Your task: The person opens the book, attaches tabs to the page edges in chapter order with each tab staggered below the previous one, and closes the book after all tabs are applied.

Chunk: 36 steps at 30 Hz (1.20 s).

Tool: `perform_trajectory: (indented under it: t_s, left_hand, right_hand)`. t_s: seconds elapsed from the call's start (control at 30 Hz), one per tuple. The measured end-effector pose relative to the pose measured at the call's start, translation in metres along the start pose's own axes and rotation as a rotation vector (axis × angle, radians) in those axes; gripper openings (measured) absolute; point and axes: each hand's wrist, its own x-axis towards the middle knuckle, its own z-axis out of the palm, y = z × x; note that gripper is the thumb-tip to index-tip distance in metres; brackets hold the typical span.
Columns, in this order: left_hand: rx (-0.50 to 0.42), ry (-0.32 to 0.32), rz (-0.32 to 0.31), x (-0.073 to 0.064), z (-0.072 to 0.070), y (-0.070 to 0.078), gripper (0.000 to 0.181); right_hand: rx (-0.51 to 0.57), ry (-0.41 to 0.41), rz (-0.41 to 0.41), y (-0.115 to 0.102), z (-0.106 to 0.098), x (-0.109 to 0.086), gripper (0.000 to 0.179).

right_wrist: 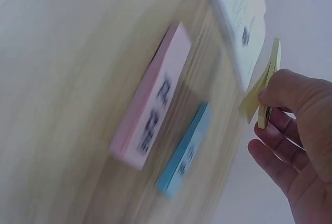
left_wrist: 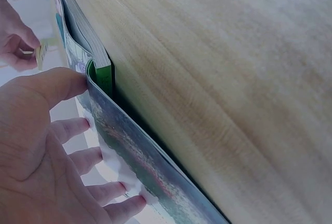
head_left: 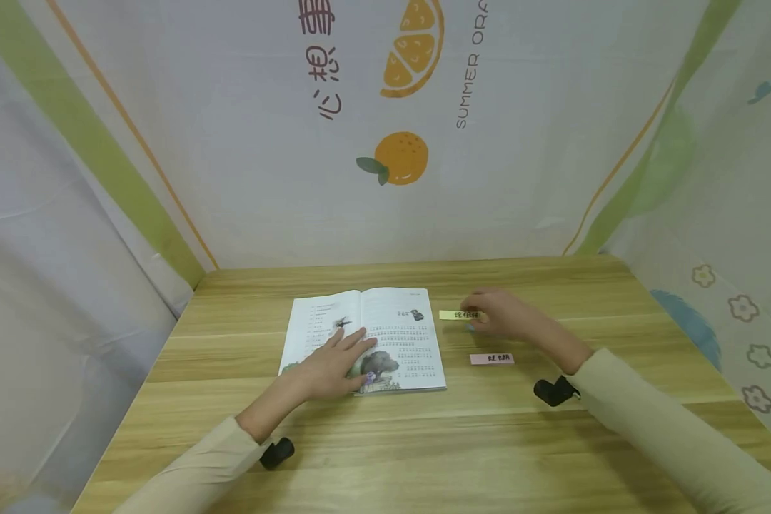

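An open book lies on the wooden table, its pages printed with text and drawings. Across its middle and lower part rests my left hand, fingers spread; in the left wrist view the thumb is at the book's lower edge by the fold. To the right of the book, my right hand pinches a yellow sticky-note pad with handwriting between thumb and fingers. One yellow sheet stands angled away from the pad. Close by on the table are a pink sticky-note pad and a blue one, both with writing.
Behind the table hangs a white curtain with orange prints, and more curtain drapes at both sides. Black devices are worn at the left wrist and the right wrist.
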Motion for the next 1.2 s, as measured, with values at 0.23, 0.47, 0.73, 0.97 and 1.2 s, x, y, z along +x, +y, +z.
perform_trajectory:
  t_s: [0.23,0.47,0.73,0.97,1.2]
  left_hand:
    - [-0.025,0.002,-0.013,-0.001,-0.001,0.001,0.064]
    - [-0.024,0.000,-0.019,-0.002,-0.001,0.001,0.064]
    - [-0.025,-0.006,-0.020,-0.002,-0.003,0.003,0.064]
    - [-0.048,0.028,-0.005,0.002,-0.003,0.001,0.065]
    - [-0.171,0.156,0.065,0.014,-0.011,0.004,0.064]
  right_hand:
    - [0.025,0.012,-0.054,-0.023,0.006,0.014,0.025]
    - [0.052,-0.027,-0.049,-0.037,0.012,0.025,0.023]
    - [0.061,-0.033,-0.060,-0.049,0.013,0.031,0.023]
    - [0.035,-0.037,-0.071,-0.054,0.014,0.033,0.025]
    - [0.019,-0.050,-0.099,-0.064,0.016,0.038,0.026]
